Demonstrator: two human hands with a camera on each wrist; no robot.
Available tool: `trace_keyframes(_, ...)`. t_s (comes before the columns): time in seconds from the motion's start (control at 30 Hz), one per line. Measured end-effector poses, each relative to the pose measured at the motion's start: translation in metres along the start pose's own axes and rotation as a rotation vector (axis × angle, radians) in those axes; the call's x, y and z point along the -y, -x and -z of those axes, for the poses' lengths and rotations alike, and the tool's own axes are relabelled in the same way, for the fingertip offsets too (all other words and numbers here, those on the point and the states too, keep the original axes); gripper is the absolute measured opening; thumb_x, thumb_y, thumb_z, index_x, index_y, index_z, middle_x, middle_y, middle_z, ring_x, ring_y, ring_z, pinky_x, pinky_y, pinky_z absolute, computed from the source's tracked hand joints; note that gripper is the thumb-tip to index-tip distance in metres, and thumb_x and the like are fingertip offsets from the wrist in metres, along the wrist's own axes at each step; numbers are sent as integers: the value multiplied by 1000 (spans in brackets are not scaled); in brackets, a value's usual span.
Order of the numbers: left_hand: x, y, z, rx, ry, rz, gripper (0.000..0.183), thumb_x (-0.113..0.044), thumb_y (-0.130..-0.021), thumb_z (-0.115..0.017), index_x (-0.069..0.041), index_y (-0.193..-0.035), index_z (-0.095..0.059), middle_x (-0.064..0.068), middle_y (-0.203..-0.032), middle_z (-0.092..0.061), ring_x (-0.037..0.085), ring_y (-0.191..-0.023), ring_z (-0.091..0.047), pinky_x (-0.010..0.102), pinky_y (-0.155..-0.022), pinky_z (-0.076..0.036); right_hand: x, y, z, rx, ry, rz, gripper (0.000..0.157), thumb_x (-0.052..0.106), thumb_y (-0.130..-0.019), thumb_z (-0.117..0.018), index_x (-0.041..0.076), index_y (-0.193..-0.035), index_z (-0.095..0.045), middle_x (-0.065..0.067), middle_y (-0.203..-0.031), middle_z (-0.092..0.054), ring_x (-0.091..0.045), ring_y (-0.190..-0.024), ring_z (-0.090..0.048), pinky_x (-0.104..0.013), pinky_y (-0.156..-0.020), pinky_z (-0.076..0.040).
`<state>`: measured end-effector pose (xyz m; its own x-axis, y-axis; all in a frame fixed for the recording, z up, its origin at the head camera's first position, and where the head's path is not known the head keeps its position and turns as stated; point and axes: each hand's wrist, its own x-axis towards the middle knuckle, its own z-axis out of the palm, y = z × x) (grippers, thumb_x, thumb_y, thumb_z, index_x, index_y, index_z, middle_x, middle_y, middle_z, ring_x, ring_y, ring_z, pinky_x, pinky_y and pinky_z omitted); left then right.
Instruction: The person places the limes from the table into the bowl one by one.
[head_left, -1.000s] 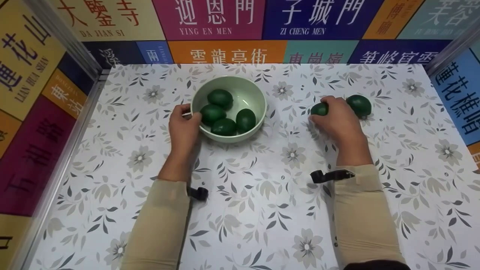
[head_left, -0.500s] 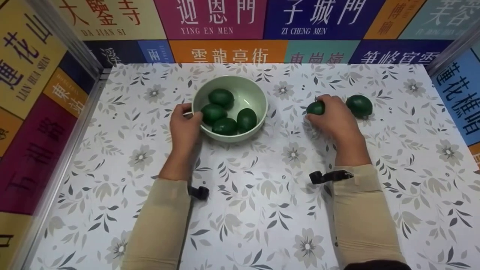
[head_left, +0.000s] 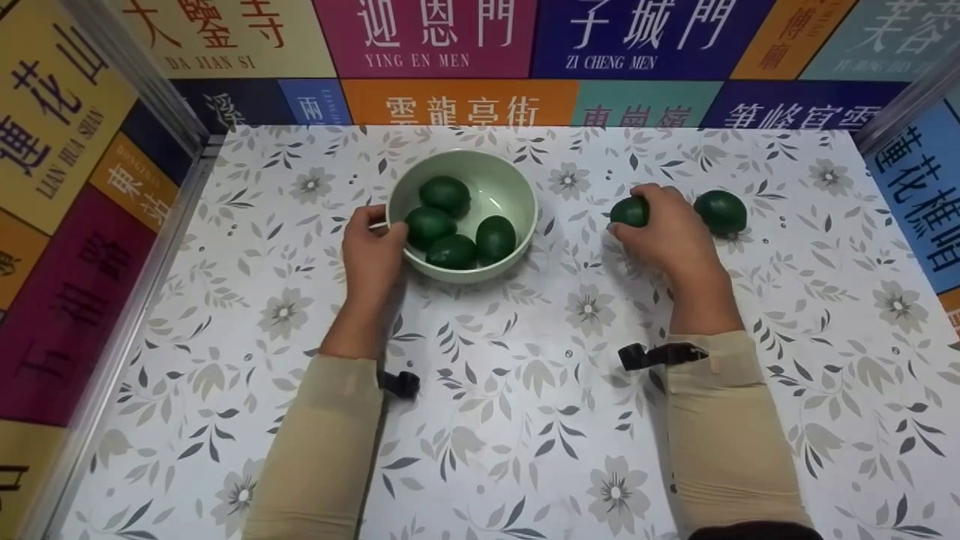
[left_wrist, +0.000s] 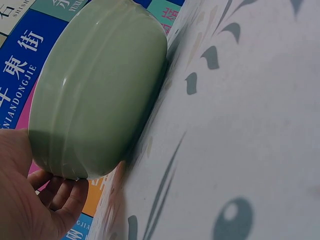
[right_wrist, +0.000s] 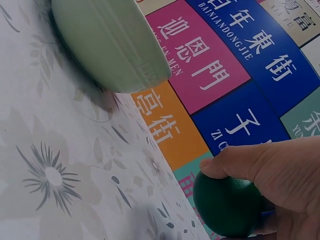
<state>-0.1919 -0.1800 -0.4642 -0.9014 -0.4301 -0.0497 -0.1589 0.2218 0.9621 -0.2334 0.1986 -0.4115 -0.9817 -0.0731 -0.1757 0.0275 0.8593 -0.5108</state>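
Observation:
A pale green bowl [head_left: 517, 180] stands on the table at the upper middle of the head view, with several dark green oval fruits [head_left: 444, 196] inside. My left hand [head_left: 371, 259] grips the bowl's left rim between thumb and fingers. The left wrist view shows the bowl's outer wall [left_wrist: 100, 90] with fingers under its edge. To the right, my right hand [head_left: 679, 240] holds another dark green oval fruit [head_left: 628, 213]; in the right wrist view the thumb lies over this fruit [right_wrist: 225, 205]. Just right of that hand, one more dark green fruit [head_left: 721, 212] lies on the table.
A white cloth [head_left: 510, 405] with grey leaves and flowers covers the table. Colourful panels with lettering [head_left: 442, 37] border it at the back and both sides. A black strap camera [head_left: 401, 385] sits at each wrist.
My right hand has shifted slightly left with the fruit, away from the fruit beside it. My left hand stays at the bowl's rim.

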Motion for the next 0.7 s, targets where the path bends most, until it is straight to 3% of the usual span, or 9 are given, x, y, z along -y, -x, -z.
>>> trace_keyframes(0.37, -1, -1, -1, 0, 20, -13, 34, -13, -93, -61, -9, -127, -64, 10, -131, -63, 19, -108, -67, 34, -88, -58, 10, 5, 3, -58, -17, 42, 75, 41, -94, -71, 10, -156, -42, -21, -156, -45, -41, -140, -46, -62, -115, -36)
trace_keyframes(0.7, 0, 0, -4, -25, 69, 29, 31, -12, -91, -62, -10, -122, -65, 8, -126, -63, 19, -104, -66, 32, -85, -58, 24, 9, 1, -66, -34, 55, 75, 43, -95, -71, 15, -158, -42, -16, -161, -41, -39, -143, -45, -61, -116, -38)
